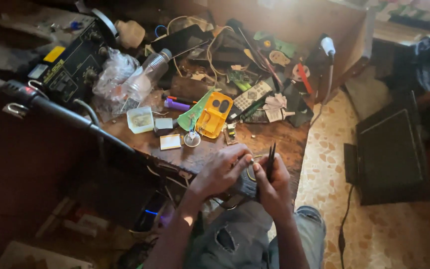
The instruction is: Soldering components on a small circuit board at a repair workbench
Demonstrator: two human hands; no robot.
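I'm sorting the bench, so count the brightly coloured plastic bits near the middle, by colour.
Yellow phone case: 1
Green pick-shaped piece: 1
Purple tube: 1
Red stick: 1
Total: 4

yellow phone shell [214, 115], purple lighter [176, 105], speckled beige floor [384, 234]

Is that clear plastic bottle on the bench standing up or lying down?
Lying down. The clear plastic bottle rests tilted on its side against a crumpled plastic bag, cap end pointing to the upper right.
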